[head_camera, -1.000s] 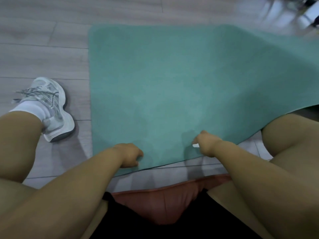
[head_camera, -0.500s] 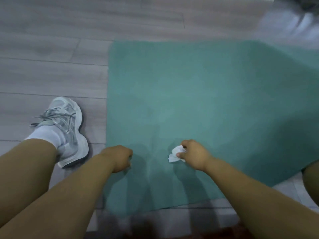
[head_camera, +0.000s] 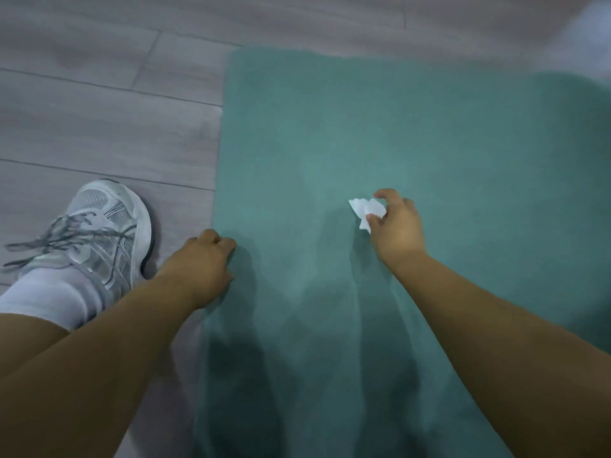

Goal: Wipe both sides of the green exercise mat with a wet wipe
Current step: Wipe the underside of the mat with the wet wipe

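- On the grey plank floor, left of the green exercise mat, stands one grey-and-white sneaker with a white sock above it; compared with half a second ago it sits closer to the mat's left edge in view and looks larger.
- At the mat's left edge rests the left hand, fingers curled under with the knuckles on the mat's border; whether it grips the edge or only presses on it cannot be told. Earlier it lay at the same edge, so its hold on that spot has not changed.
- Across the middle of the mat, one crumpled white wet wipe is pinched between the thumb and curled fingers of the right hand, which is over the mat's surface; the wipe appears to touch the mat, though contact is not certain.
- Since the earlier frame the right hand has moved farther up the mat, away from the person, and the wipe now shows more fully at the fingertips.
- The mat lies flat on the floor, its left edge and far left corner in view, its right side running out of frame.
- Counted: one mat, one wipe, two hands, two bare forearms, one shoe.
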The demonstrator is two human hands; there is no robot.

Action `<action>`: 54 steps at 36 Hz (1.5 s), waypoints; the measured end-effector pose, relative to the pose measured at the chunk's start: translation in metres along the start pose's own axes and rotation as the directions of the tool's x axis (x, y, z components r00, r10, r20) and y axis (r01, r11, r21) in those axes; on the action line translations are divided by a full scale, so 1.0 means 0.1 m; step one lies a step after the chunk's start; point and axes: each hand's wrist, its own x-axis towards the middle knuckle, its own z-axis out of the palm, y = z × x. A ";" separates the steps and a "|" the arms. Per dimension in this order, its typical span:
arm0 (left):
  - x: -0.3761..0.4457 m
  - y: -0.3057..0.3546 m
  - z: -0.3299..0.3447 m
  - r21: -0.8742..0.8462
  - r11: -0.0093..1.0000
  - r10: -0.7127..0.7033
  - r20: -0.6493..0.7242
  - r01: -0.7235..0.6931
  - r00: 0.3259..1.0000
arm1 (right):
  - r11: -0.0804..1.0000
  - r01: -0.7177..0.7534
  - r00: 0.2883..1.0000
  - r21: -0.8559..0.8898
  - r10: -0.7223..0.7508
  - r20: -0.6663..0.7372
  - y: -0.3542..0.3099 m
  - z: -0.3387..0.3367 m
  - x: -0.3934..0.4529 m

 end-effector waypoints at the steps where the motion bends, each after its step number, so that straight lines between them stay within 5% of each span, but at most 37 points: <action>1: 0.02 -0.03 0.01 -0.003 1.000 -0.007 -0.002 0.007 1.000 | 0.997 -0.020 1.000 -0.077 0.021 0.016 0.03 0.05 0.03; 3: 0.05 -0.08 0.04 -0.032 0.999 -0.010 -0.024 0.009 1.000 | 0.988 -0.062 0.997 -0.141 0.066 0.027 0.06 0.18 0.03; 7: 0.10 -0.19 0.08 -0.176 0.984 0.002 -0.082 -0.016 0.997 | 0.992 -0.123 0.992 0.005 0.123 -0.012 -0.15 0.58 -0.06; 11: 0.12 -0.26 0.07 -0.230 0.972 0.016 -0.110 -0.041 0.994 | 0.975 0.199 0.967 -0.096 -0.179 0.180 -0.48 0.90 -0.31; 14: 0.10 -0.28 0.10 -0.233 0.971 0.022 -0.113 -0.049 0.993 | 0.883 0.466 0.817 -0.064 -0.401 0.414 -0.57 0.98 -0.50; 17: 0.08 -0.29 0.14 -0.241 0.968 0.036 -0.125 -0.065 0.992 | 0.802 0.584 0.729 -0.125 -0.450 0.516 -0.52 0.86 -0.46; 20: 0.08 -0.29 0.14 -0.241 0.968 0.043 -0.119 -0.071 0.992 | 0.802 0.518 0.819 -0.298 -0.364 0.444 -0.33 0.69 -0.25; 24: 0.09 -0.29 0.12 -0.235 0.970 0.043 -0.087 -0.062 0.995 | 0.898 0.205 0.977 -0.390 -0.166 0.133 -0.09 0.45 0.06; 27: 0.09 -0.30 0.10 -0.239 0.969 0.041 -0.073 -0.058 0.997 | 0.940 -0.001 1.000 -0.340 0.004 0.009 -0.02 0.35 0.23; 30: 0.09 -0.30 0.10 -0.246 0.968 0.039 -0.077 -0.057 0.996 | 0.957 -0.053 0.999 -0.284 0.049 -0.022 -0.08 0.48 0.34; 34: 0.09 -0.32 0.09 -0.242 0.969 0.035 -0.093 -0.057 0.995 | 0.914 0.228 0.973 -0.336 -0.200 0.118 -0.44 0.77 0.23; 38: 0.10 -0.32 0.07 -0.204 0.977 0.047 -0.041 -0.055 0.998 | 0.768 0.608 0.766 -0.202 -0.501 0.404 -0.68 0.95 0.05; 40: 0.11 -0.33 0.06 -0.194 0.979 0.050 -0.024 -0.054 0.998 | 0.687 0.698 0.697 -0.201 -0.589 0.408 -0.64 0.92 0.06; 42: 0.11 -0.34 0.07 -0.190 0.980 0.061 -0.026 -0.065 0.998 | 0.688 0.656 0.754 -0.309 -0.593 0.282 -0.50 0.83 0.21; 45: 0.10 -0.35 0.07 -0.194 0.979 0.064 -0.031 -0.068 0.997 | 0.861 0.256 0.963 -0.439 -0.265 0.043 -0.24 0.52 0.46; 48: 0.10 -0.33 0.08 -0.196 0.978 0.065 -0.036 -0.071 0.997 | 0.888 0.020 0.997 -0.459 -0.052 -0.056 -0.13 0.41 0.56; 51: 0.12 -0.37 0.08 -0.198 0.977 0.080 -0.020 -0.082 0.997 | 0.890 0.026 0.999 -0.454 -0.034 -0.010 -0.34 0.68 0.45; 54: 0.12 -0.42 0.06 -0.160 0.981 0.113 0.015 -0.109 0.993 | 0.864 0.239 0.970 -0.443 -0.194 0.145 -0.78 1.04 0.18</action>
